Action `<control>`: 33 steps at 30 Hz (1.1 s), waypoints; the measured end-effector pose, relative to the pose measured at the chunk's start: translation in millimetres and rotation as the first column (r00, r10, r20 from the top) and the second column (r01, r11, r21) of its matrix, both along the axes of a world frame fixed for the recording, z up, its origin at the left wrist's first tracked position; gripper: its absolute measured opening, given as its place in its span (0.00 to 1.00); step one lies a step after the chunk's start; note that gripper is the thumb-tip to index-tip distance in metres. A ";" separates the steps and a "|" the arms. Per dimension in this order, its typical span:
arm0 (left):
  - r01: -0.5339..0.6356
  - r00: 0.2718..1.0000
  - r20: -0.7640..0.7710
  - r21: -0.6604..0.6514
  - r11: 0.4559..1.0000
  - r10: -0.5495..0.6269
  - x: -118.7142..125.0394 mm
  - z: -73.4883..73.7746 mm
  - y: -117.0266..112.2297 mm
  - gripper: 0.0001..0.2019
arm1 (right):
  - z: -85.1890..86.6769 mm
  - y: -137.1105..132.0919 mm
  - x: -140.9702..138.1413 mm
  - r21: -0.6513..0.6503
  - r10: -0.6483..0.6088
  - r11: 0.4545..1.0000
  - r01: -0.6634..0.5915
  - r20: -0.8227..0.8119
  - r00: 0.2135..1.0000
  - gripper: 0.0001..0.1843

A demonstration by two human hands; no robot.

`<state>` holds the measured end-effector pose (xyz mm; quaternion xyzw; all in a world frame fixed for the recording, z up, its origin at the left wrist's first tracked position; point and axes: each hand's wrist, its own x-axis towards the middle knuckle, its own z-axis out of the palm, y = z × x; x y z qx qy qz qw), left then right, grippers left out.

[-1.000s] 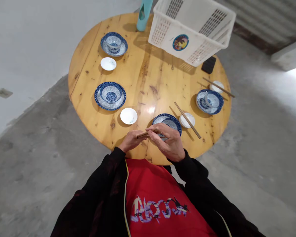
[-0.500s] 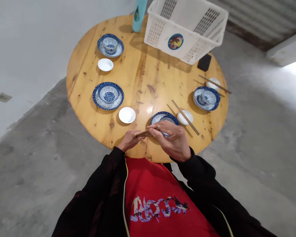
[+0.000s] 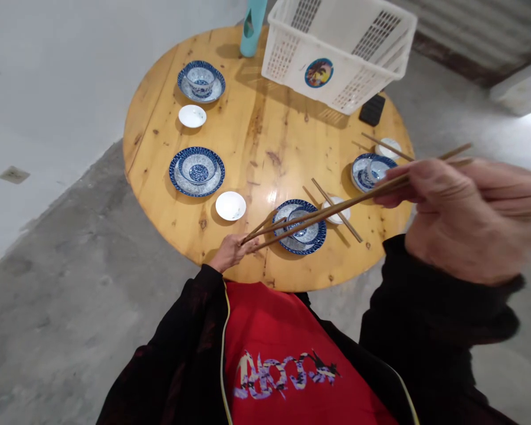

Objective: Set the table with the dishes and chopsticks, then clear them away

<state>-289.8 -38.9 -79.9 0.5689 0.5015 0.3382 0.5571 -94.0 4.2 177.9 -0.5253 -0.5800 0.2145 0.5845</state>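
My left hand [image 3: 231,251] is closed around the ends of some brown chopsticks [image 3: 260,228] at the table's near edge. Raised at the right, close to the camera, my right hand [image 3: 464,215] grips a pair of long chopsticks [image 3: 358,200]. Their far tips reach down to the left hand, and I cannot tell whether they touch it. Beneath these chopsticks sits a blue-and-white plate [image 3: 287,245] with a patterned bowl [image 3: 307,230] on it. Beside it, a small white dish [image 3: 330,215] has chopsticks [image 3: 350,226] lying across it.
A white plastic basket [image 3: 283,53] stands at the back, with a turquoise holder [image 3: 250,35] to its left and a black object [image 3: 372,110] to its right. More plate-and-bowl sets [image 3: 177,177] and small white dishes [image 3: 230,206] lie on the round wooden table [image 3: 248,159].
My right hand has moved up and right, away from the left hand, drawing chopsticks out with it. The left hand stays nearly in place. The near plate and bowl are now more visible.
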 end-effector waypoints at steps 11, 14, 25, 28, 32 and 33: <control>-0.263 0.892 0.300 -0.265 0.928 0.338 -20.9 33.0 -12.0 0.28 | -54.9 41.1 21.8 -0.177 -0.045 0.984 -0.002 -0.261 0.964 0.06; -0.190 0.890 0.357 -0.278 0.942 0.285 -22.6 45.1 -15.0 0.29 | -77.6 49.3 19.8 -0.296 -0.049 0.954 -0.038 -0.282 0.958 0.07; -0.144 0.891 0.374 -0.307 0.941 0.258 -32.2 44.7 -30.2 0.25 | -145.1 75.5 5.3 -0.454 -0.023 0.884 -0.114 -0.285 0.958 0.11; -0.172 0.900 0.334 -0.320 0.932 0.280 -38.4 39.1 -34.3 0.22 | -161.2 82.5 -3.2 -0.505 -0.016 0.847 -0.169 -0.341 0.940 0.11; -0.282 0.912 0.194 -0.344 0.895 0.362 -47.4 28.8 -43.2 0.21 | -185.2 89.9 -24.0 -0.604 -0.022 0.748 -0.275 -0.437 0.899 0.10; -0.323 0.904 0.160 -0.347 0.880 0.396 -49.6 25.9 -45.6 0.21 | -191.4 91.6 -30.2 -0.622 -0.025 0.722 -0.303 -0.462 0.887 0.10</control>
